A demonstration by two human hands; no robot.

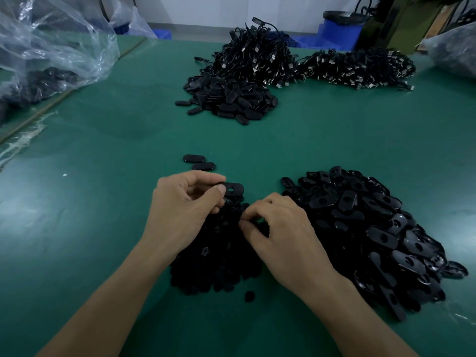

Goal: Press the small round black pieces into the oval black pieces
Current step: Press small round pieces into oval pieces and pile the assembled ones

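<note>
the oval black piece [234,189] is held just above the near pile, flat side up with its round hole showing, pinched at its left end between the thumb and forefinger of the left hand [185,204]. the other fingers of that hand are curled under. just below it lies the pile of small round black pieces [219,266], a dark heap between the 2 wrists. the right hand [278,228] rests on top of this heap, fingers curled, thumb tip and forefinger tip drawn close together among the pieces; i cannot tell whether a round piece is caught between them. 1 stray round piece [249,296] lies on the mat just beside the near edge of the heap.

to the right, touching the right wrist, spreads a big heap of oval pieces [373,228], glossy, many with the hole facing up. just beyond the left hand 2 loose oval pieces [198,162] lie side by side on the green mat [103,176]. well apart, toward the far end, sits a far pile of oval pieces [231,99], with tangled black cables [257,52] heaped against its back and a second cable heap [360,67] to its right. a crumpled clear plastic bag [51,47] holding dark parts lies at the left edge, and a blue bin [340,29] stands behind the table.
</note>
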